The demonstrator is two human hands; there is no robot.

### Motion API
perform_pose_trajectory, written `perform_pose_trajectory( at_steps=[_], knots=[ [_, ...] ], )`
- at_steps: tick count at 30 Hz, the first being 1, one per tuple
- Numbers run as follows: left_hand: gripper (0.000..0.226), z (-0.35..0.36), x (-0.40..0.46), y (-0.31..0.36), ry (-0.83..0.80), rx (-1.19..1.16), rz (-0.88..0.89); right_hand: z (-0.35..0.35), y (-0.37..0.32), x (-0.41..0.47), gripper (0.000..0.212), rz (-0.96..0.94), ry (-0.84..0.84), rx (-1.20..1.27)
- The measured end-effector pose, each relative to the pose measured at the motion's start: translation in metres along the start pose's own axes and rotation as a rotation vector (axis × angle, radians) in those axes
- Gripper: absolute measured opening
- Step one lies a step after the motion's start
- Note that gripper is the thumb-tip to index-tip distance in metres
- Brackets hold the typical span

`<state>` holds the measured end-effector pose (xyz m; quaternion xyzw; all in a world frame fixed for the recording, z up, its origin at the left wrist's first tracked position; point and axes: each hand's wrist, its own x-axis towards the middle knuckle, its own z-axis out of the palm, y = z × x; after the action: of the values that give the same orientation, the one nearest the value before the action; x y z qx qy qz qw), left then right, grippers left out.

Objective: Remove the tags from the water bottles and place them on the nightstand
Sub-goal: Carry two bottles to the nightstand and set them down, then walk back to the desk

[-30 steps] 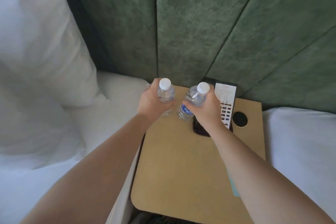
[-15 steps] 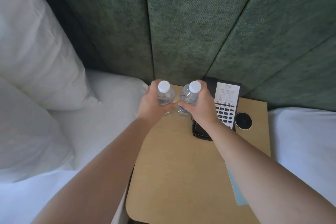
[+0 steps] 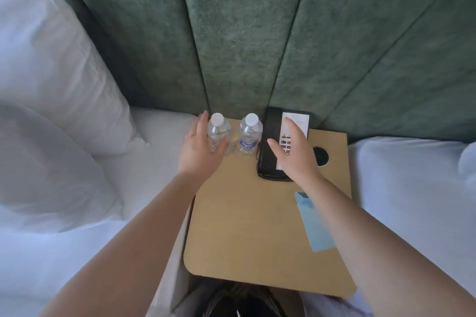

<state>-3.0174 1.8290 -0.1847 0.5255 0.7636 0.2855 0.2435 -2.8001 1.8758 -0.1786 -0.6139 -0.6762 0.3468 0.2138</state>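
At the back of the tan, rounded-cornered nightstand (image 3: 247, 234), against a green, nubby upholstered headboard (image 3: 239, 33) stitched into fanned panels, two small clear plastic water bottles stand upright side by side, each with a white screw cap. The left bottle (image 3: 218, 134) shows bare ribbed plastic; the right bottle (image 3: 248, 136) wears a blue label band round its middle. No tags can be made out on either neck.

The left hand (image 3: 199, 152) is spread open, its grip slack and empty, fingers curved round the near-left side of the left bottle; whether skin touches plastic cannot be told. The right hand (image 3: 293, 152) is also open and holds nothing, palm down, hovering to the right of the labelled bottle and over a black corded telephone (image 3: 270, 152) with a white faceplate and dark keys. Just right of that hand sits a flat black disc (image 3: 322, 156) set in the wood-grain top. Nearer the body, beneath the right forearm, lies a pale blue card (image 3: 315, 226). Left of the left hand are smooth white bed linen and two plump white pillows (image 3: 51, 72).
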Motion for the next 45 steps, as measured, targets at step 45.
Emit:
perform_pose_trajectory(
  at_steps=[45],
  knots=[
    [0.068,0.148,-0.636,0.226,-1.312,0.260,1.861,-0.029,0.053,-0.764,0.056,1.604,1.423,0.097]
  ],
)
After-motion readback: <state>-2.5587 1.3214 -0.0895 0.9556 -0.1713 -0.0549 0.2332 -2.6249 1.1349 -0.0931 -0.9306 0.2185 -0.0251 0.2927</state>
